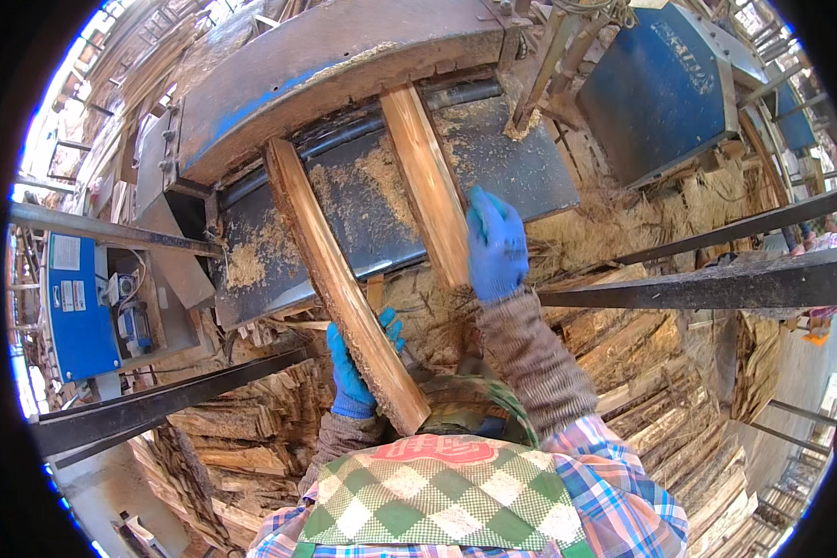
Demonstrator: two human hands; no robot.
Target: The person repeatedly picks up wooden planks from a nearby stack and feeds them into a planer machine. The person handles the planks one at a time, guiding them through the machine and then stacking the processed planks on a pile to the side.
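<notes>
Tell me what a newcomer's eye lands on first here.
First the bright blue gloves: the left hand grips a long bark-edged wooden slab from below, while the right hand presses on a paler plank beside it. Both boards lie on a dark, sawdust-strewn machine table at centre, with stacked offcuts below.

Two wooden slats are lying side by side on the machine table (521,167), the longer slat (344,288) passing just right of the left hand's fingers (391,325), the shorter slat (428,181) lying beneath the right hand's fingers (493,223).
</notes>
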